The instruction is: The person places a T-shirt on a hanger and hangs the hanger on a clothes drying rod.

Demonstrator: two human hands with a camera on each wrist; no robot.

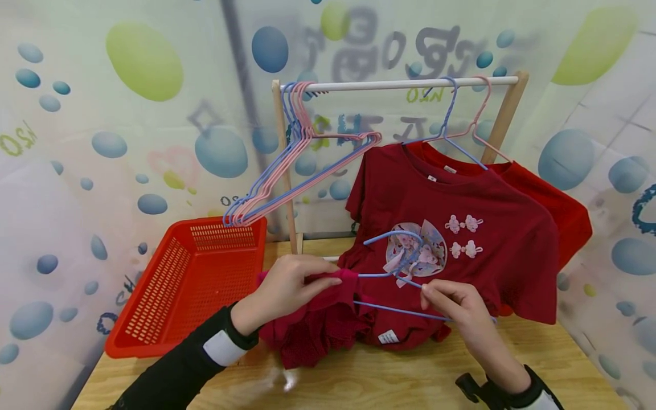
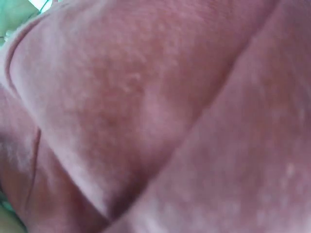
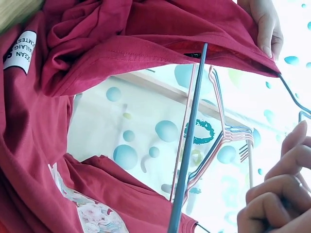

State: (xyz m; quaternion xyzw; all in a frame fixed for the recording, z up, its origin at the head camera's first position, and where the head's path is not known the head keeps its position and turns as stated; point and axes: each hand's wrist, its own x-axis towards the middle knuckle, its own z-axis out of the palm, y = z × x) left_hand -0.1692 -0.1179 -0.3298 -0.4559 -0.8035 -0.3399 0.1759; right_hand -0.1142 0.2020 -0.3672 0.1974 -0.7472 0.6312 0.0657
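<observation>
A blue wire hanger (image 1: 394, 309) is held low in front of the rack, its hook up. My right hand (image 1: 458, 302) pinches its right shoulder between thumb and fingers. Over the hanger's left end lies a dark red garment (image 1: 318, 327), with a white label on a red part beside it. My left hand (image 1: 294, 285) grips this garment at the edge where the hanger enters. In the right wrist view the hanger's bar (image 3: 190, 131) runs into the cloth's opening. Close, blurred fabric (image 2: 146, 97) fills the left wrist view, hiding the left fingers there.
Behind, a dark red T-shirt (image 1: 492, 193) and a brighter red garment (image 1: 574, 222) hang on a rack with a white rail (image 1: 359, 86). Several pink and blue hangers (image 1: 287, 165) hang at its left. A red plastic basket (image 1: 154, 296) stands on the wooden table (image 1: 410, 381).
</observation>
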